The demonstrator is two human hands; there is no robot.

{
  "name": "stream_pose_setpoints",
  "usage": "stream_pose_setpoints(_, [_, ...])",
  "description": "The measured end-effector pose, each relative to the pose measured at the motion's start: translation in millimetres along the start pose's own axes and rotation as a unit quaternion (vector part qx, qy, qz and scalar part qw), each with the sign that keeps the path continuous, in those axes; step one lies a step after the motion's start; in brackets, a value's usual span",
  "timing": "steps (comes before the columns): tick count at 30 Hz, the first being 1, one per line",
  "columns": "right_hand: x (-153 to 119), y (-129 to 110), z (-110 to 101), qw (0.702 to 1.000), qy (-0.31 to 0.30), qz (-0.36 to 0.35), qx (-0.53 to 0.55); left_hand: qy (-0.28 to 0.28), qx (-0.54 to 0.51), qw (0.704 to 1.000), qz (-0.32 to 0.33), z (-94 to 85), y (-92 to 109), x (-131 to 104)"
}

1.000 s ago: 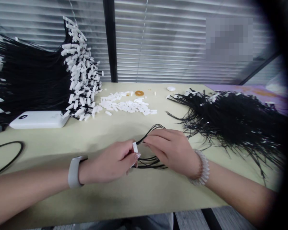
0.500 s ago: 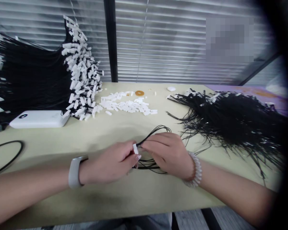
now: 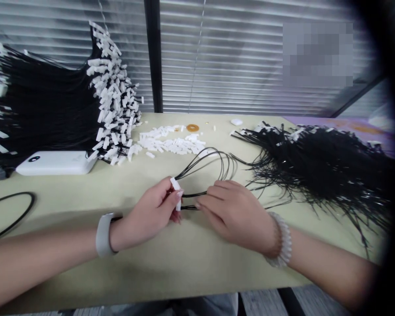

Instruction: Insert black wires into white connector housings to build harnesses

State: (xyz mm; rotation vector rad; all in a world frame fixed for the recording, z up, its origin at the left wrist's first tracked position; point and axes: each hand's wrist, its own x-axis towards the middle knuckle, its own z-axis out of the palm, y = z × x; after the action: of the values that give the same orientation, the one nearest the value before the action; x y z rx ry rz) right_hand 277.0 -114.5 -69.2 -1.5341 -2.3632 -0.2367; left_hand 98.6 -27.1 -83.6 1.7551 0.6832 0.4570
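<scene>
Two hands (image 3: pixel 153 210) (image 3: pixel 242 217), two black cable heaps (image 3: pixel 49 105) (image 3: pixel 325 164), one wristband (image 3: pixel 103 235), one bracelet (image 3: pixel 285 239), one orange ring (image 3: pixel 188 127), one white power bank (image 3: pixel 59 163)

1. Looks like a narrow white connector piece (image 3: pixel 175 184), tilted, upper end leaning left, pinched in the left hand (image 3: pixel 156 206).
2. Looks like thin black cables (image 3: pixel 194 195), bunched at the connector, partly arched in loose loops, partly running nearly level into the right hand (image 3: pixel 238 217).

Dim light; pale sheen on blinds (image 3: pixel 250 57); soft shadows on tabletop (image 3: pixel 145 283); right edge dark, curved.
</scene>
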Motion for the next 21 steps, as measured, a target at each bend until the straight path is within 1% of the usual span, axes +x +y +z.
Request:
stream_pose_setpoints(2, [1.3, 8.5, 2.7, 0.998, -0.027, 0.046, 0.037, 0.024, 0.014, 1.0, 0.007, -0.1, 0.7, -1.2])
stream_pose_setpoints(4, [2.7, 14.9, 3.3, 0.995, -0.026, 0.065, 0.067, 0.041, 0.044, 0.998, 0.017, 0.3, 1.4, -3.4])
stream_pose_setpoints(7, [4.8, 17.2, 1.6, 0.992, -0.021, 0.05, 0.11, 0.047, 0.099, 0.993, 0.035, 0.9, 2.6, -7.3])
stream_pose_setpoints(11, [7.0, 10.1, -0.3, 0.979, -0.059, 0.038, 0.194, 0.044, 0.168, 0.983, 0.055, 0.6, 3.9, -10.8])
stream_pose_setpoints(14, [7.1, 5.5, 2.3, 0.968, -0.071, 0.04, 0.236, 0.034, 0.223, 0.971, 0.082, -0.1, 5.4, -12.0])
stream_pose_setpoints(16, [6.4, 4.5, 5.7, 0.964, -0.054, 0.035, 0.258, 0.02, 0.248, 0.963, 0.103, -0.4, 6.4, -12.7])
stream_pose_setpoints(18, [5.6, 4.6, 9.0, 0.96, -0.021, 0.019, 0.28, 0.009, 0.258, 0.959, 0.117, -0.3, 6.6, -13.4])
stream_pose_setpoints(21, [5.0, 4.8, 11.5, 0.956, 0.008, -0.005, 0.293, 0.008, 0.257, 0.958, 0.123, -0.1, 5.5, -13.9])
